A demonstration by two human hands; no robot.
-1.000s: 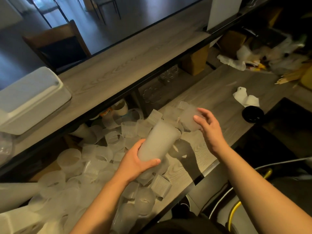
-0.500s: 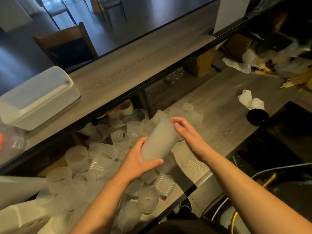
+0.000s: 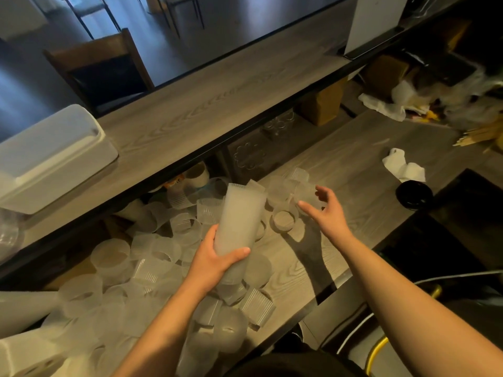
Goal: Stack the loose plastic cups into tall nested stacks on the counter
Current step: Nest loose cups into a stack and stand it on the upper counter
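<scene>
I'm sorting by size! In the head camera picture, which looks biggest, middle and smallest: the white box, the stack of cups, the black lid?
1. white box
2. stack of cups
3. black lid, clearly smallest

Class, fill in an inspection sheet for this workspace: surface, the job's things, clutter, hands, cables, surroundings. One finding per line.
Surface: grey wood-grain counter, with a raised shelf behind it.
Job's things: nested stack held tilted; loose cups heaped at left.
Clutter: crumpled tissue, black lid, white tub on the shelf.
Hands: left hand grips the stack; right hand is spread open over a cup.
Cables: yellow hose, white cable lower right.
Surroundings: wooden chair beyond the shelf.
</scene>
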